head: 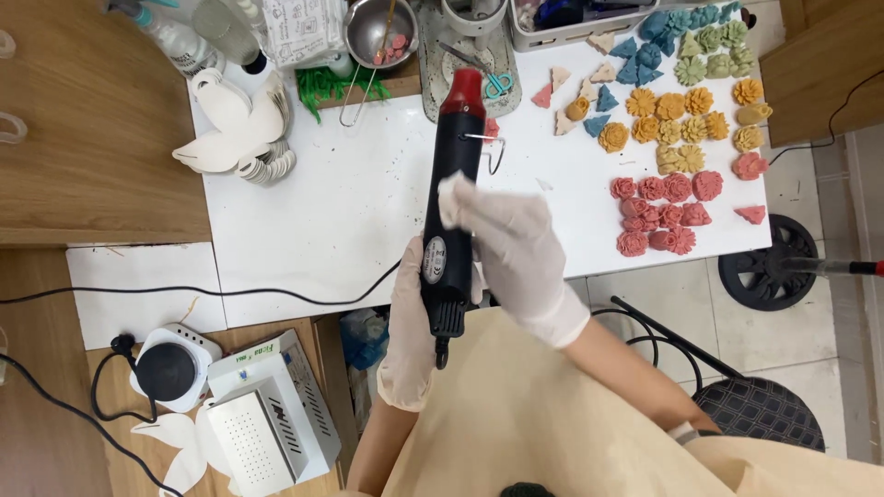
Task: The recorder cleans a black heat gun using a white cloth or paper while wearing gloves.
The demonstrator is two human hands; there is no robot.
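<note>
Gloved left hand (pixel 412 317) wrapped around the rear of a black heat gun (pixel 451 212) (red nozzle pointing away), fingers closed on it. Gloved right hand (pixel 516 253) pressing a white wipe (pixel 451 198) against the barrel. Held above the white table (pixel 350 202); clay flowers (pixel 677 138) off right.

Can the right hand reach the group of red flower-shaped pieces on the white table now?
Probably yes, once freed: the right hand rests on the black heat gun with red tip, and bare white table lies between it and the red flower-shaped pieces.
</note>
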